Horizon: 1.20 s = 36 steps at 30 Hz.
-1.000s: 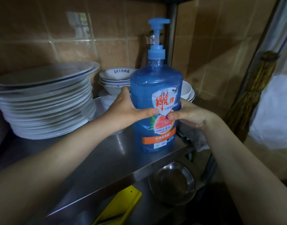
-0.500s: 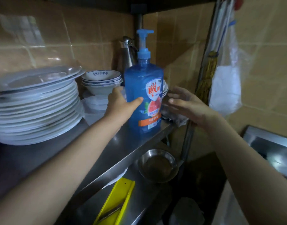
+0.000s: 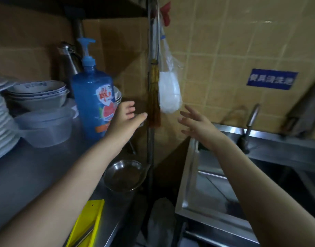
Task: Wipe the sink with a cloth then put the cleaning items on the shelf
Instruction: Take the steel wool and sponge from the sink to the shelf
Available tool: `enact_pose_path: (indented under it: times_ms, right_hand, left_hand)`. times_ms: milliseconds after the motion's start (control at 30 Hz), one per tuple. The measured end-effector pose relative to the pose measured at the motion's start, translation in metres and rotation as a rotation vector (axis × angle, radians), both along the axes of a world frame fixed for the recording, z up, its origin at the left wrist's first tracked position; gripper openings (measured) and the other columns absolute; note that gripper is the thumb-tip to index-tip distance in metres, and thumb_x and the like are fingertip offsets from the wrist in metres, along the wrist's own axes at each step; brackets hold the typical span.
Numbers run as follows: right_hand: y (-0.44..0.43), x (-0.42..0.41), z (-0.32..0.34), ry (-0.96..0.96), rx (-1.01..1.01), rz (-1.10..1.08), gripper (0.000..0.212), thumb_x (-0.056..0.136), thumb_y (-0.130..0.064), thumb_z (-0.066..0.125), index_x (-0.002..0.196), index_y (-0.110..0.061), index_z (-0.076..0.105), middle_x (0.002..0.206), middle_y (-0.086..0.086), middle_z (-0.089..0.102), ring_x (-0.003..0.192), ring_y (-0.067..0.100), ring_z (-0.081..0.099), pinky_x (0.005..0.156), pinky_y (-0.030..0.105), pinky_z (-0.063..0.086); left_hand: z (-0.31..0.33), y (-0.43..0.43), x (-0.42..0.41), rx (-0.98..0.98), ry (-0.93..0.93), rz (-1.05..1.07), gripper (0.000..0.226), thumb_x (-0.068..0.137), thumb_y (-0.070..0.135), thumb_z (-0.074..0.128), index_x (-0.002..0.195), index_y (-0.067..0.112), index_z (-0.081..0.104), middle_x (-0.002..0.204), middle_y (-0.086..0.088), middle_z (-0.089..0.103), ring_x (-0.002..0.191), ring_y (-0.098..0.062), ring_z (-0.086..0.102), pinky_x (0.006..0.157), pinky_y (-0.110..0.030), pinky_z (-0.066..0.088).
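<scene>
A blue pump bottle of dish soap [image 3: 93, 97] stands upright on the steel shelf [image 3: 33, 173], next to a stack of bowls. My left hand [image 3: 125, 118] hovers just right of the bottle with its fingers relaxed and holds nothing. My right hand [image 3: 196, 122] is further right, in front of the tiled wall, fingers spread and empty. The steel sink [image 3: 206, 196] lies at the lower right with its tap [image 3: 250, 122] behind. No cloth shows clearly.
Stacked white plates [image 3: 1, 118], bowls [image 3: 37, 94] and a clear plastic tub [image 3: 46, 125] fill the shelf's left. A steel bowl [image 3: 124, 174] and a yellow tool [image 3: 86, 223] sit on the lower shelf. A small broom [image 3: 154, 98] and a plastic bag [image 3: 169, 91] hang from the shelf post.
Both hands have let go of the soap bottle and drawn away to the right. The bottle stays upright on the shelf. The view has swung right, bringing the sink into sight.
</scene>
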State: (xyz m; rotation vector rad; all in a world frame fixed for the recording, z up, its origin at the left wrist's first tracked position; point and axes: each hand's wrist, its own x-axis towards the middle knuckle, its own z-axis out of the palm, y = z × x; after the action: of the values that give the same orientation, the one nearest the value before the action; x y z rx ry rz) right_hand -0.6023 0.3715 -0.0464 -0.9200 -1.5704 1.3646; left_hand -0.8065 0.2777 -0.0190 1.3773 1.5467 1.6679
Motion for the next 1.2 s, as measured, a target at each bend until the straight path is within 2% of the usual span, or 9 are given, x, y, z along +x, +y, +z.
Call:
enact_pose_path:
  times_ms: [100,167,267,367,633,700,800,1033,1200]
  right_hand:
    - [-0.007,0.037,-0.004,-0.031,-0.006,-0.057,0.076,0.082,-0.030,0.069,0.145,-0.029,0.028,0.142,-0.004,0.043,0.118,0.011,0.051,0.103,0.044,0.042]
    - [-0.012,0.062,-0.008,-0.021,-0.017,-0.104,0.072,0.083,-0.027,0.068,0.144,-0.027,0.030,0.140,-0.003,0.046,0.116,0.010,0.053,0.101,0.041,0.044]
    - [-0.019,0.106,-0.016,0.000,-0.054,-0.177,0.063,0.085,-0.021,0.065,0.141,-0.025,0.036,0.132,-0.003,0.050,0.117,0.016,0.054,0.099,0.040,0.044]
    - [-0.026,0.150,-0.027,-0.004,-0.078,-0.223,0.058,0.086,-0.021,0.064,0.137,-0.025,0.039,0.136,0.000,0.048,0.119,0.017,0.052,0.102,0.041,0.043]
    - [-0.040,0.249,-0.066,-0.024,-0.119,-0.327,0.058,0.084,-0.027,0.066,0.137,-0.026,0.042,0.132,-0.004,0.052,0.111,0.009,0.054,0.080,0.026,0.046]
    - [-0.042,0.266,-0.076,-0.027,-0.145,-0.341,0.056,0.084,-0.026,0.067,0.136,-0.025,0.045,0.132,-0.004,0.052,0.111,0.009,0.055,0.079,0.024,0.046]
    - [-0.041,0.285,-0.093,-0.033,-0.193,-0.377,0.054,0.084,-0.026,0.067,0.134,-0.025,0.046,0.131,-0.003,0.053,0.112,0.010,0.055,0.088,0.030,0.047]
    - [-0.026,0.313,-0.143,-0.069,-0.351,-0.504,0.052,0.086,-0.019,0.065,0.134,-0.016,0.045,0.128,0.004,0.055,0.114,0.019,0.054,0.097,0.040,0.046]
    - [0.003,0.328,-0.184,-0.078,-0.485,-0.612,0.048,0.087,-0.012,0.062,0.132,-0.009,0.046,0.119,0.008,0.058,0.102,0.018,0.055,0.082,0.033,0.043]
  left_hand:
    - [-0.008,0.007,0.031,-0.036,-0.066,-0.098,0.049,0.086,0.014,0.060,0.130,0.013,0.041,0.130,-0.008,0.047,0.110,-0.013,0.048,0.080,-0.022,0.040]
    - [-0.013,0.013,0.051,-0.048,-0.094,-0.153,0.048,0.086,0.016,0.061,0.129,0.017,0.041,0.128,-0.004,0.048,0.109,-0.011,0.048,0.077,-0.020,0.041]
    - [-0.022,0.021,0.087,-0.064,-0.144,-0.189,0.039,0.085,0.019,0.062,0.121,0.025,0.045,0.122,0.002,0.050,0.103,-0.005,0.051,0.075,-0.022,0.043]
    - [-0.034,0.027,0.134,-0.088,-0.157,-0.229,0.032,0.087,0.017,0.060,0.114,0.026,0.047,0.119,0.002,0.052,0.099,-0.003,0.052,0.075,-0.024,0.044]
    - [-0.076,0.033,0.236,-0.184,-0.193,-0.351,0.029,0.089,0.016,0.058,0.115,0.022,0.048,0.107,0.010,0.054,0.095,0.002,0.052,0.083,-0.026,0.046]
    - [-0.083,0.038,0.252,-0.217,-0.181,-0.373,0.027,0.089,0.017,0.057,0.113,0.024,0.049,0.107,0.010,0.054,0.096,0.001,0.052,0.085,-0.029,0.044]
    - [-0.096,0.048,0.272,-0.263,-0.165,-0.408,0.024,0.089,0.019,0.057,0.110,0.026,0.050,0.109,0.009,0.056,0.099,-0.002,0.053,0.086,-0.030,0.044]
    - [-0.146,0.079,0.311,-0.402,-0.116,-0.483,0.023,0.090,0.019,0.056,0.112,0.022,0.050,0.115,0.004,0.056,0.106,-0.011,0.054,0.092,-0.034,0.045]
    - [-0.191,0.119,0.330,-0.466,-0.161,-0.519,0.020,0.090,0.014,0.055,0.108,0.021,0.052,0.110,0.003,0.059,0.099,-0.008,0.055,0.087,-0.031,0.046]
